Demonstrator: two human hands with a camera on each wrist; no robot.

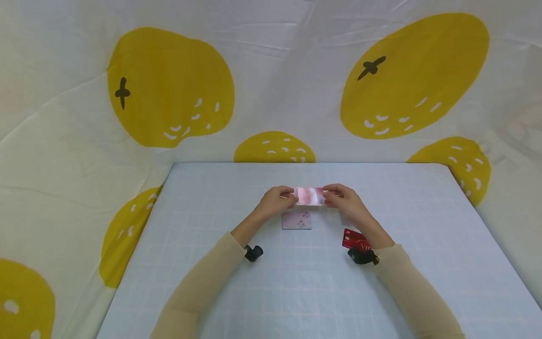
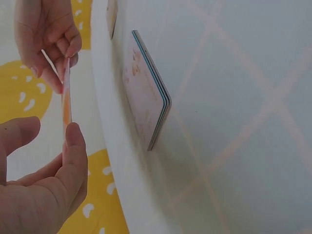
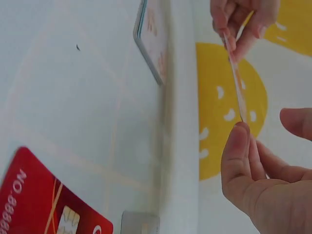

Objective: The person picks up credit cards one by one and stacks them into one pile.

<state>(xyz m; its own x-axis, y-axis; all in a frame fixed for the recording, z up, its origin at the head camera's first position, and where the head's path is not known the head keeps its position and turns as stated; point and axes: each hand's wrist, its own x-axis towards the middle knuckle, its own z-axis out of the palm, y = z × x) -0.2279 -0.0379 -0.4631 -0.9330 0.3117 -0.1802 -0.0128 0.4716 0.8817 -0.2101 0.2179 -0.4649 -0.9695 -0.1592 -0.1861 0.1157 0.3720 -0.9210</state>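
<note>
A thin pink-and-white card (image 1: 310,196) is held up above the table between both hands. My left hand (image 1: 275,200) pinches its left end, and my right hand (image 1: 343,200) pinches its right end. The wrist views show this card (image 2: 67,100) nearly edge-on, its ends between the fingertips. Just below the hands in the head view lies a small stack of pale pink cards (image 1: 296,220) with a floral print. A red card (image 1: 354,239) with a chip and "VIP" lettering lies partly under my right forearm. Beside it is a greyish card (image 3: 140,223), mostly hidden by that arm in the head view.
The table (image 1: 288,292) has a pale checked cloth. A white curtain (image 1: 288,84) with large yellow fruit prints hangs behind it and down the left side. Dark wrist cameras (image 1: 254,254) sit on both wrists, the right one close over the red card.
</note>
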